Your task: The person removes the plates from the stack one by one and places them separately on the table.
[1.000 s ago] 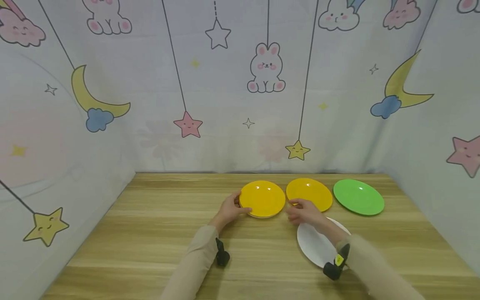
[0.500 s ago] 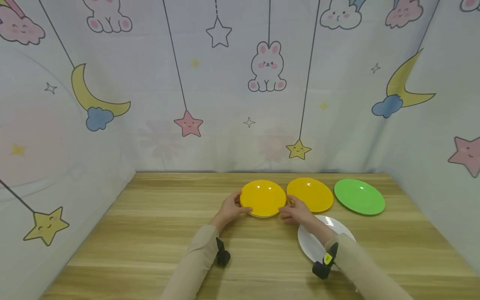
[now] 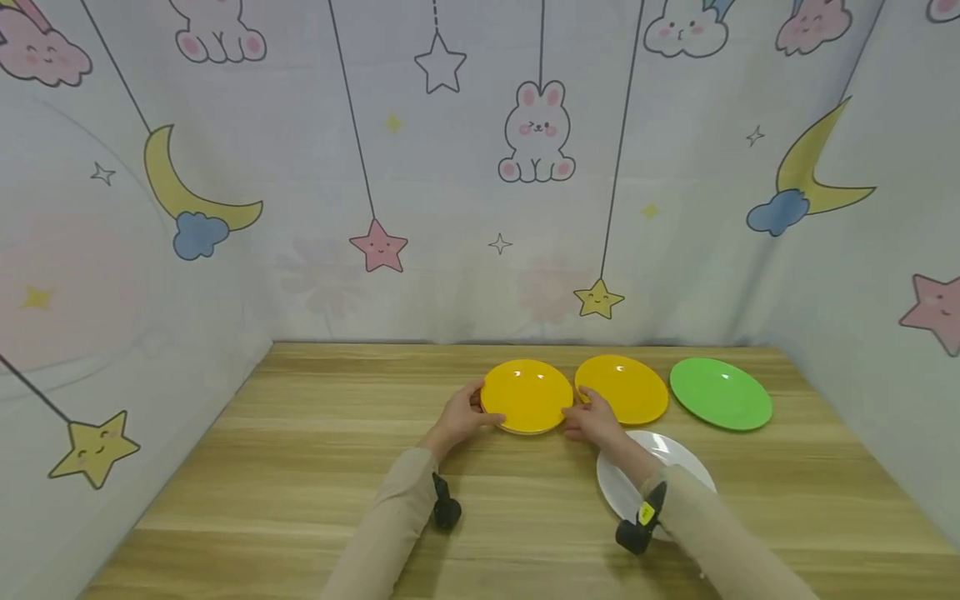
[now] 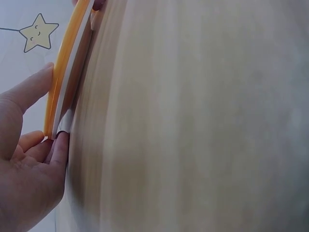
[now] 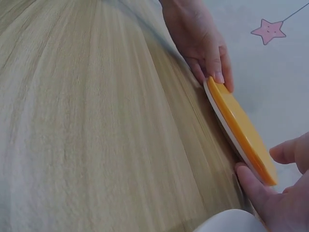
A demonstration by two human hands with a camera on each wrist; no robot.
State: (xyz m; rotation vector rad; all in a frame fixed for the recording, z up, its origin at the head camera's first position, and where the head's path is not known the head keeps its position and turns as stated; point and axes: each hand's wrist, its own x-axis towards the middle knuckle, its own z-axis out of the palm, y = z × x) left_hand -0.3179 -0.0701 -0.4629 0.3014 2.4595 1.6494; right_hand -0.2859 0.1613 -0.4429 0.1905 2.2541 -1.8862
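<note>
A yellow plate (image 3: 527, 395) lies stacked over a white plate (image 4: 71, 65), whose edge shows below it in both wrist views. At the stack's left rim my left hand (image 3: 459, 419) pinches it, thumb on top and fingertips underneath. My right hand (image 3: 594, 421) takes the opposite rim, its thumb (image 5: 285, 151) right at the yellow edge and a finger (image 5: 252, 182) below the white one. Just right of the stack is a second yellow plate (image 3: 624, 388), its near left rim partly behind my right hand.
A green plate (image 3: 720, 394) lies at the back right of the wooden table (image 3: 337, 417). Another white plate (image 3: 678, 460) sits under my right forearm, partly hidden. A cartoon-printed curtain (image 3: 450, 167) hangs around the table's back and sides.
My right hand has moved left from beside the second yellow plate to the stack's right rim, its thumb coming onto the edge. The left hand keeps its hold.
</note>
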